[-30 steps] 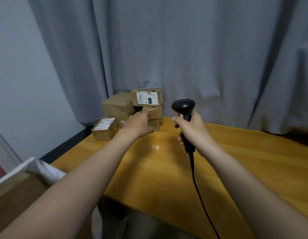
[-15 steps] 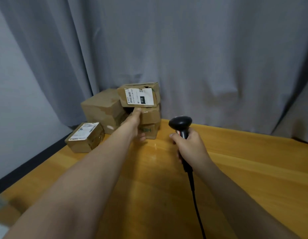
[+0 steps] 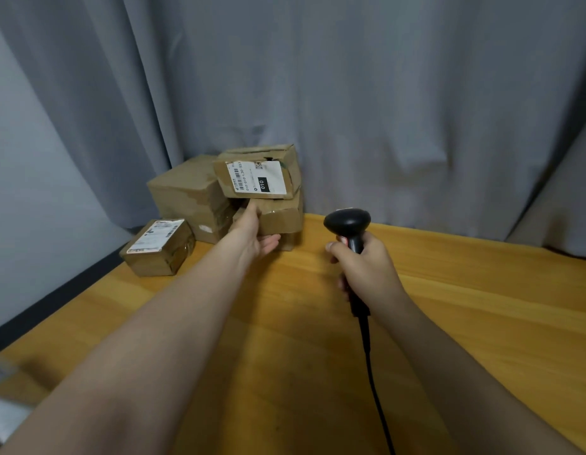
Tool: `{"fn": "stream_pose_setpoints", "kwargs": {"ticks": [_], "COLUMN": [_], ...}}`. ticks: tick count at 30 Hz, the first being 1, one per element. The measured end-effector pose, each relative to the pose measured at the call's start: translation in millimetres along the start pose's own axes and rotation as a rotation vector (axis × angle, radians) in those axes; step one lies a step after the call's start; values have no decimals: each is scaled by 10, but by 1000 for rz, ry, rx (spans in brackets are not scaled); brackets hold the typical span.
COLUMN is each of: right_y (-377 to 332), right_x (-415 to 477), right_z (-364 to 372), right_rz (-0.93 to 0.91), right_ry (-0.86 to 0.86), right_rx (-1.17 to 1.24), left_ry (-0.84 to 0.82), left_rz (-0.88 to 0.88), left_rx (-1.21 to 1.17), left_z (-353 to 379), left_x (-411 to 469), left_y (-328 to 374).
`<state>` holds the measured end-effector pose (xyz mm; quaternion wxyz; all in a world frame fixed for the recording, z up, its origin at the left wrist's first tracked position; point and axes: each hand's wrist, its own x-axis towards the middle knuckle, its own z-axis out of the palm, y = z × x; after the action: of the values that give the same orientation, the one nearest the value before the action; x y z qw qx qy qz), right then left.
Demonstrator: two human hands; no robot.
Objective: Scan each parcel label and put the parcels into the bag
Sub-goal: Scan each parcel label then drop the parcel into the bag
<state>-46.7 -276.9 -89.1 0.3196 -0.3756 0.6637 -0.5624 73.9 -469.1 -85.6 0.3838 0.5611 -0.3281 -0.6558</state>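
Where the counter (image 3: 482,307) meets the curtain (image 3: 383,110), parcels stacked: labelled parcel (image 3: 259,177) atop middle parcel (image 3: 283,218). My left grip (image 3: 252,233): spread, thumb against the middle parcel, fingers straight below its front. My right grip (image 3: 367,270): curled round the black scanner (image 3: 347,221), beside the stack.

Makeshift parcel-sorting corner indoors: grey curtain (image 3: 350,93), wooden table (image 3: 482,307), stacked cardboard parcels (image 3: 186,198), corded scanner (image 3: 347,221)
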Motion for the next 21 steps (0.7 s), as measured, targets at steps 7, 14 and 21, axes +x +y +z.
{"fn": "stream_pose_setpoints", "kwargs": {"ticks": [7,14,21], "right_y": [-261,-460,-459], "right_x": [-571,-1303,-1926], "right_z": [-224,-546,-736], "right_rz": [-19,-49,5], "right_ry": [10,42,27], "right_rx": [18,4,-26], "left_ry": [-62,-64,99], "left_rz": [15,150,520], "left_rx": [117,344,711], "left_z": [-355,-714,-1015], "left_x": [-731,-1492,-2188], "left_y": [-264,-533,-520]}}
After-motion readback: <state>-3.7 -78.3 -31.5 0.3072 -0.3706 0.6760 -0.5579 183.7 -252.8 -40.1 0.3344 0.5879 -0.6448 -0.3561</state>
